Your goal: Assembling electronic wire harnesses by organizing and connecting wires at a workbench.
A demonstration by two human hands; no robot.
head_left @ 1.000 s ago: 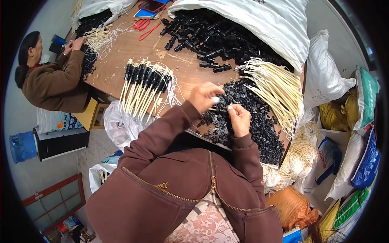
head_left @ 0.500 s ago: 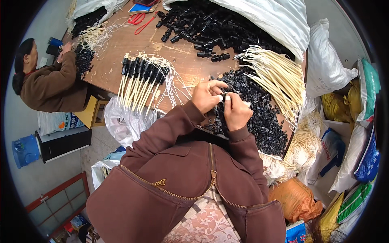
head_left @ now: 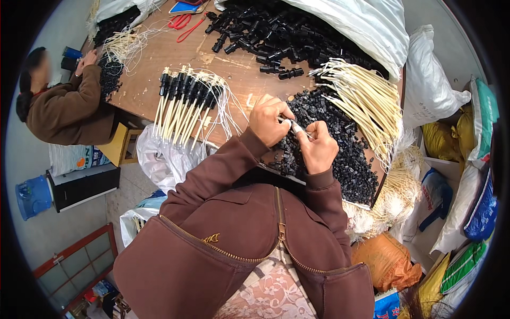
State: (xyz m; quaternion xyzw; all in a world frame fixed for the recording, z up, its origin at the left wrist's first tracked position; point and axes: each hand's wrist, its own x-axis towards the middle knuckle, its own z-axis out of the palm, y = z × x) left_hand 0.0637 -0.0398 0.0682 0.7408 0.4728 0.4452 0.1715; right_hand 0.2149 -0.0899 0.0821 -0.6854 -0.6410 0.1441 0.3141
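Note:
Over a heap of small black plastic pieces (head_left: 348, 173), my two hands meet with their thumbs nearly touching. My left hand (head_left: 268, 123) is closed in a pinch; my right hand (head_left: 320, 149) pinches too, just to its right. Something thin and pale shows at the fingertips, too small to make out. White wrapping appears on the thumb tips. Right of the heap lies a bundle of cream-coloured sticks or tubes with white ends (head_left: 366, 106). To the left, a row of black connectors fitted with cream stems and white strings (head_left: 186, 103) rests at the table edge.
Larger black tubular connectors (head_left: 276, 40) spill from a white sack (head_left: 361, 26) at the back of the brown table (head_left: 149, 58). Red scissors (head_left: 179, 21) lie at the far left. A co-worker (head_left: 66, 106) sits at the left end. Stuffed sacks (head_left: 430, 85) crowd the right side.
My right hand has turned and shifted slightly right, its fingers curling more. My left hand has moved a little left and stays pinched. The co-worker's hands have shifted slightly.

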